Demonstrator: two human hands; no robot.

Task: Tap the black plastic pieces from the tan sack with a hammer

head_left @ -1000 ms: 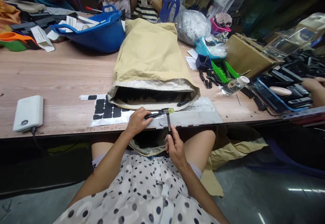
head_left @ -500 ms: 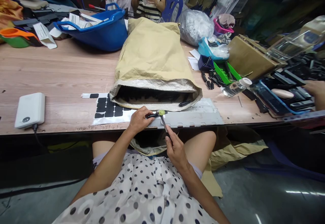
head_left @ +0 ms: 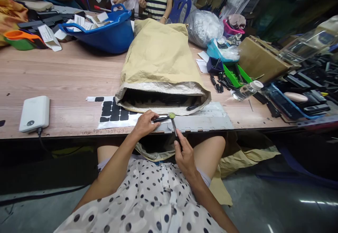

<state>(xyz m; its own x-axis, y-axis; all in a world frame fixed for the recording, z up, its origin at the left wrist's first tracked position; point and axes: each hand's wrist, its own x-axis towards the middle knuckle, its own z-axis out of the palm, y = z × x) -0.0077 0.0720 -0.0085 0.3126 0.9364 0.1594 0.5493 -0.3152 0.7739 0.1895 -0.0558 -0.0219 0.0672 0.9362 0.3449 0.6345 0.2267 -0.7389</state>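
Near the table's front edge, my left hand (head_left: 144, 124) pinches a slim black piece (head_left: 160, 119) that points right, over a grey board (head_left: 200, 123). My right hand (head_left: 185, 153) is wrapped around the dark handle of a small hammer (head_left: 173, 125) with a metal shaft and a round yellow-green head. That head is by the right end of the black piece; whether they touch I cannot tell. Just beyond my hands lies a tan sack (head_left: 158, 57), its mouth facing me, with many dark pieces inside. Left of it is a white sheet of black stickers (head_left: 111, 113).
A white power bank (head_left: 35, 113) with a cable lies at left. Farther back stands a blue basin (head_left: 105, 32) of white boxes. To the right are a green tray (head_left: 236, 75), a clear bottle (head_left: 246, 90) and a blue tray (head_left: 286, 101). People stand across the table.
The hammer head has shifted slightly right, off the black piece's end. Across the table, a person's hands have parted and lowered. A hand at the far right has left view.
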